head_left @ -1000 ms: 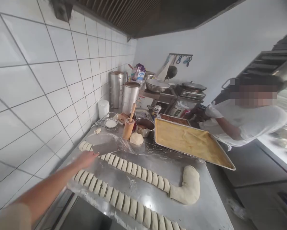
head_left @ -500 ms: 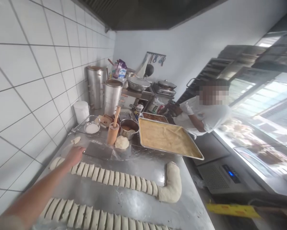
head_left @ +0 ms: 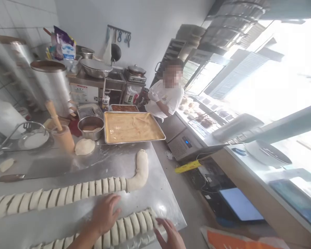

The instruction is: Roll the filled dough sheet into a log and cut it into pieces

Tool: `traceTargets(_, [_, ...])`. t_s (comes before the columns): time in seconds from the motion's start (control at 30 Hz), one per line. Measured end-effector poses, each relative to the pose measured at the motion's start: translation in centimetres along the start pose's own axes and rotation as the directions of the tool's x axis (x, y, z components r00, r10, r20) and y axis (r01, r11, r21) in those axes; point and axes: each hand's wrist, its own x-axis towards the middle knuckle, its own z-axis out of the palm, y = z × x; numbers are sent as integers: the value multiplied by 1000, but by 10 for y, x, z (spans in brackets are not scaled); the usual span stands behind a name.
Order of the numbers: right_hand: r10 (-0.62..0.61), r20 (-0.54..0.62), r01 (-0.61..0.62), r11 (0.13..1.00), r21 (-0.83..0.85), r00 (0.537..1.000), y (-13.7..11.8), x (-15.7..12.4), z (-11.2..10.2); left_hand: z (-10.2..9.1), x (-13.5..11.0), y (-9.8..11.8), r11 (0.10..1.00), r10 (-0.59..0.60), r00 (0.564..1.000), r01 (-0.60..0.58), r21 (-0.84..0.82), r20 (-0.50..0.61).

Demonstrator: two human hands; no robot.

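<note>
Both of my hands reach over the near row of cut dough pieces (head_left: pixel 129 224) at the front edge of the steel table (head_left: pixel 93 162). My left hand (head_left: pixel 105 213) lies open with fingers spread, touching the dough pieces. My right hand (head_left: pixel 171 235) is open beside the row's right end. A second row of cut dough (head_left: pixel 67 193) runs behind, ending in an uncut curved dough log (head_left: pixel 141 169). A cleaver (head_left: pixel 38 171) lies flat on the table behind that row.
A baking tray (head_left: pixel 132 128) of yellow batter, a steel bowl (head_left: pixel 91 127), a dough ball (head_left: pixel 84 146), a wooden rolling pin holder (head_left: pixel 63 136) and a flour dish (head_left: pixel 36 140) stand at the back. A person in white (head_left: pixel 164 97) stands by the far counter.
My left hand left the cleaver near the wall and came to the near dough row. My right hand has come into view. The camera swung right.
</note>
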Motion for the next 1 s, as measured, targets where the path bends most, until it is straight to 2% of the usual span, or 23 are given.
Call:
traceTargets(0.03, [-103, 95, 109, 992, -61, 990, 14, 39, -2, 10, 29, 15, 1000, -10, 999, 9, 23, 34])
traceTargets(0.07, [-211, 188, 234, 966, -109, 959, 28, 81, -3, 21, 58, 28, 998, -33, 998, 30, 52, 61])
traceTargets(0.13, [-372, 324, 446, 874, -194, 870, 52, 171, 0, 47, 111, 52, 990, -93, 992, 83, 111, 86])
traceTargets(0.17, [-442, 387, 548, 805, -226, 809, 63, 215, 4, 61, 134, 62, 984, -122, 989, 110, 137, 87])
traceTargets(0.2, [-518, 443, 655, 715, -245, 732, 72, 255, 9, 76, 155, 71, 978, -150, 985, 135, 159, 86])
traceTargets(0.27, [-670, 536, 849, 487, -204, 513, 89, 322, 19, 107, 187, 84, 959, -214, 973, 193, 205, 86])
traceTargets(0.33, [-769, 573, 954, 283, -95, 285, 102, 365, 27, 134, 206, 92, 931, -292, 953, 263, 253, 82])
traceTargets(0.37, [-797, 569, 975, 219, -37, 201, 108, 379, 29, 145, 211, 95, 915, -328, 942, 296, 276, 78])
traceTargets(0.4, [-817, 558, 983, 185, 14, 146, 115, 388, 30, 154, 214, 97, 899, -357, 931, 321, 297, 73])
traceTargets(0.43, [-832, 542, 983, 176, 53, 120, 121, 394, 29, 160, 216, 99, 888, -376, 924, 336, 315, 74])
traceTargets(0.47, [-845, 521, 979, 190, 79, 122, 128, 397, 27, 163, 217, 100, 882, -383, 920, 336, 331, 84])
traceTargets(0.5, [-856, 497, 971, 218, 95, 143, 135, 398, 24, 164, 221, 101, 881, -377, 921, 323, 345, 101])
traceTargets(0.57, [-864, 453, 949, 296, 106, 219, 150, 400, 16, 156, 233, 99, 892, -339, 930, 269, 364, 142])
traceTargets(0.6, [-857, 436, 932, 348, 99, 274, 156, 402, 12, 148, 244, 96, 898, -314, 936, 239, 370, 157])
traceTargets(0.67, [-813, 405, 877, 478, 52, 419, 164, 409, 7, 128, 271, 83, 901, -276, 947, 195, 387, 165])
traceTargets(0.73, [-741, 351, 794, 608, -14, 573, 164, 416, 9, 103, 299, 62, 894, -249, 956, 167, 415, 152])
traceTargets(0.8, [-673, 284, 713, 698, -58, 682, 157, 422, 20, 76, 320, 34, 887, -210, 967, 127, 443, 144])
traceTargets(0.87, [-637, 258, 672, 738, -67, 726, 147, 423, 37, 46, 327, 1, 887, -150, 974, 56, 459, 172])
traceTargets(0.9, [-639, 266, 674, 736, -60, 721, 142, 423, 45, 31, 324, -15, 888, -117, 973, 13, 460, 199])
traceTargets(1.0, [-701, 309, 736, 677, 4, 643, 126, 416, 68, -11, 297, -58, 877, -75, 965, -56, 477, 250])
